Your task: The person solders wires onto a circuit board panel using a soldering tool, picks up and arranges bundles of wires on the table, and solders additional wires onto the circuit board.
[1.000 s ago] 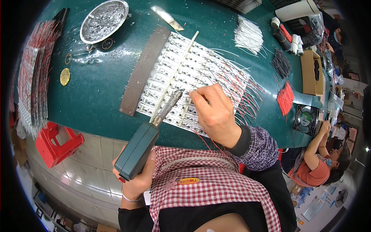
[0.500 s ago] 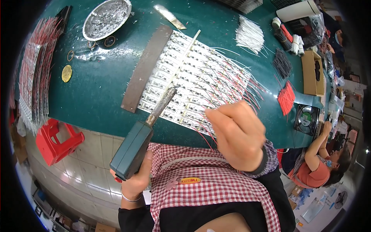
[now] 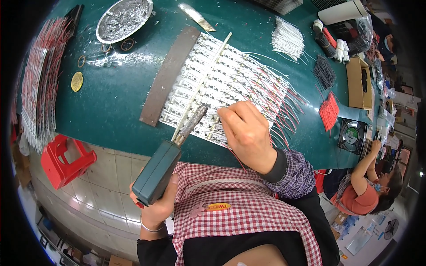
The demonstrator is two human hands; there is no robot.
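My left hand is wrapped round the dark green body of a soldering gun. Its discoloured metal tip points up over a white circuit board panel with rows of small dark parts. Over the panel's near right portion, my right hand is closed in a pinch close to the tip; whatever lies between the fingertips is too small to make out. Red, white and black wires fan out from the panel's right half. A thin pale strip crosses the panel, and a brown bar lies along its left edge.
Bundles of white wires, black wires and red wires lie to the right, beside a small fan. A bowl of metal scraps stands far left. Wired strips line the left edge. A co-worker sits at right.
My right hand has moved left and slightly up, bringing its fingertips closer to the soldering gun's tip. The soldering gun has shifted slightly to the right.
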